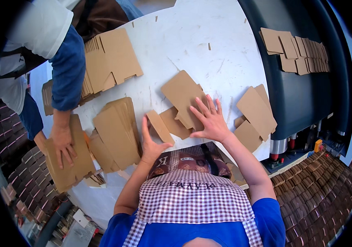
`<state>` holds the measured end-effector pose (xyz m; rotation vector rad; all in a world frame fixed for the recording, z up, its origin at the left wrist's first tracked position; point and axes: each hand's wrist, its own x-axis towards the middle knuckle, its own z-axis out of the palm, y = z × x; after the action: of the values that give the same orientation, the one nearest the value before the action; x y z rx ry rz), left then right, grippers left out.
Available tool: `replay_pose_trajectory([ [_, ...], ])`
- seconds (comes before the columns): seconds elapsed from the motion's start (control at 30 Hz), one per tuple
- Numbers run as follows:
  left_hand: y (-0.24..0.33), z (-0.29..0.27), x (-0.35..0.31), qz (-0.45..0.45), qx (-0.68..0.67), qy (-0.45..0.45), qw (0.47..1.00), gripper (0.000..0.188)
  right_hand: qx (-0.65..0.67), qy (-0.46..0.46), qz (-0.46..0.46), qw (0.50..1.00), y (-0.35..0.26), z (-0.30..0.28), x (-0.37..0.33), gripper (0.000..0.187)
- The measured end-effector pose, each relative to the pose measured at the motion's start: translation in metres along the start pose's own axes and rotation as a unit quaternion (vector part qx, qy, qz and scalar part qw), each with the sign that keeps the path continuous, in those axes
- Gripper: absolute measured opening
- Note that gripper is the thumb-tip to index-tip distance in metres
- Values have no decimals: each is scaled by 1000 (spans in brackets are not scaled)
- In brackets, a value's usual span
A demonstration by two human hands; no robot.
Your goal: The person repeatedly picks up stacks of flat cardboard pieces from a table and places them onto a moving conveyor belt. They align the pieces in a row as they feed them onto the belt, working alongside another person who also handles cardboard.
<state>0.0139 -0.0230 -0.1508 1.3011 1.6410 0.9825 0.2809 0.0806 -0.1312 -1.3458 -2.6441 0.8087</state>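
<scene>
Cardboard blanks [184, 99] flat on white table [192, 37], both own hands on them.

Far left: co-worker's hand [62, 142], blue sleeve, pressing flat on a brown stack [66, 164] at table edge; bigger fanned stack [110, 61] beyond that forearm. Next: loose pile [116, 131] just left of own left hand [151, 144], fingers open, thumb out, edge against a narrow tilted blank [159, 126]. Centre: right hand [211, 121] spread flat, fingers splayed, pinning overlapped blanks near table's front edge; nothing clamped in either hand, hands near each other but apart. Right: more blanks [256, 111] overhanging table's right edge. Far right: row of overlapped blanks [299, 51] on dark conveyor belt [295, 94].
</scene>
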Motion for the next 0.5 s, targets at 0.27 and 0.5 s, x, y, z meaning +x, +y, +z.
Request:
replay_pose_trajectory([
  [0.27,8,38,1,91,160,-4,983,104,-50,18,18,998,7,32,-27,97],
  [0.5,4,47,17,128,232,4,964,86,-56,-30,-5,998,1,10,-29,97],
])
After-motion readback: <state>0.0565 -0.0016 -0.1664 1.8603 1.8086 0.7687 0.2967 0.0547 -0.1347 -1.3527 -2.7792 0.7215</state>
